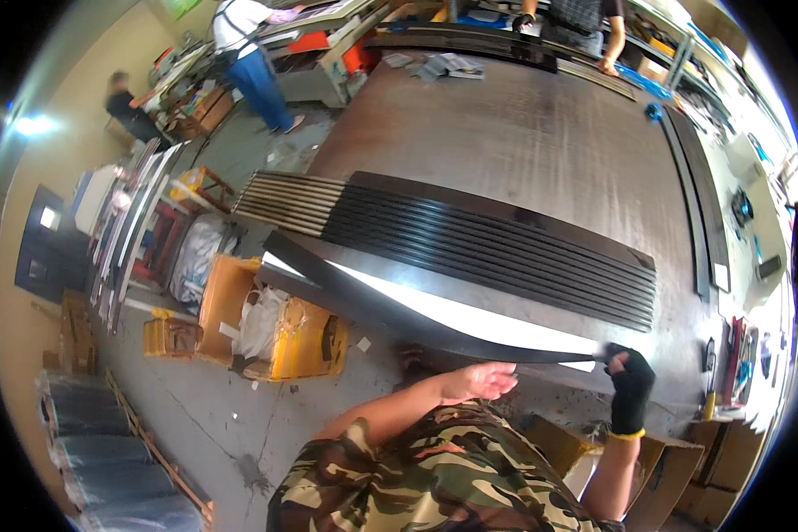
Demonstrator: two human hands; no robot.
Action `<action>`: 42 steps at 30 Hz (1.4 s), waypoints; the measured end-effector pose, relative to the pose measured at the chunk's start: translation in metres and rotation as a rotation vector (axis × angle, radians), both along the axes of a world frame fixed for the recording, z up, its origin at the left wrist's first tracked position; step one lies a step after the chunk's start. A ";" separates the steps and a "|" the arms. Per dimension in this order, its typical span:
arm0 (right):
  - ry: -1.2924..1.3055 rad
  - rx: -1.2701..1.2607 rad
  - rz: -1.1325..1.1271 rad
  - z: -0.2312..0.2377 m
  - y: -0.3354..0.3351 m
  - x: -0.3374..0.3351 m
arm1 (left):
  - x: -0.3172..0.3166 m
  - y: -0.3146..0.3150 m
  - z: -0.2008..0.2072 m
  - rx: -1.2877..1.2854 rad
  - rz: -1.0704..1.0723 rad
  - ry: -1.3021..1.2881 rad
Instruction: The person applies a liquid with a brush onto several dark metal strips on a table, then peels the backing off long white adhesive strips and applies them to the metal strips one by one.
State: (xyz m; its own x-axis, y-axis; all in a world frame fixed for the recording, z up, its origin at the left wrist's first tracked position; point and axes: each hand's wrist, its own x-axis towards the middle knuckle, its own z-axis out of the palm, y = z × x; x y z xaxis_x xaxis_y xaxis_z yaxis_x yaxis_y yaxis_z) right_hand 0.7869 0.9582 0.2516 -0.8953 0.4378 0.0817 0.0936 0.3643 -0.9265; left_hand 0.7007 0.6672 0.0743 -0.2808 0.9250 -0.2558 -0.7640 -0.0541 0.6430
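My right hand point(631, 390), in a black fingerless-looking glove with a yellow cuff, grips the right end of a long black strip point(399, 324). The strip slants across the near edge of the table to its far end at the left. Under and beside it lies a long white strip point(452, 310), partly covered. My bare left hand point(481, 381) hovers just this side of the black strip, fingers loosely stretched, with nothing seen in it. Beyond lies a row of several long dark rods or profiles point(496, 244), lighter at their left ends.
The large brown table point(470, 115) stretches away from me. Long dark bars point(696, 204) lie along its right side. Left of the table stands an open cardboard box point(306, 341) with plastic inside. A co-worker's hand point(610, 66) rests at the far edge; two other people stand at far left.
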 end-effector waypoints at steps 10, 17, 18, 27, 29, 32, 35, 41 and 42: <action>-0.203 -0.378 -0.470 -0.014 0.084 0.026 | -0.106 -0.128 -0.007 0.669 0.924 -0.421; -0.593 1.235 0.191 -0.159 0.181 0.061 | -0.191 -0.343 0.004 -0.308 1.479 -0.171; -0.710 1.199 0.250 -0.173 0.178 0.058 | -0.198 -0.364 0.000 -0.402 1.495 -0.107; -1.232 0.884 0.186 -0.153 0.114 0.010 | -0.218 -0.391 0.037 -1.071 1.212 -0.062; -1.144 0.864 0.135 -0.167 0.115 -0.002 | -0.215 -0.412 0.026 -1.047 1.183 -0.008; -0.992 0.784 0.003 -0.181 0.129 0.009 | -0.228 -0.403 0.042 -1.031 1.167 0.132; -0.895 0.685 -0.193 -0.163 0.136 0.035 | -0.239 -0.361 0.067 -0.936 1.146 0.229; -0.635 0.513 -0.350 -0.112 0.151 -0.021 | -0.222 -0.381 0.158 -1.064 1.260 0.381; -0.507 0.542 -0.291 -0.101 0.157 -0.025 | -0.231 -0.373 0.170 -1.039 1.258 0.407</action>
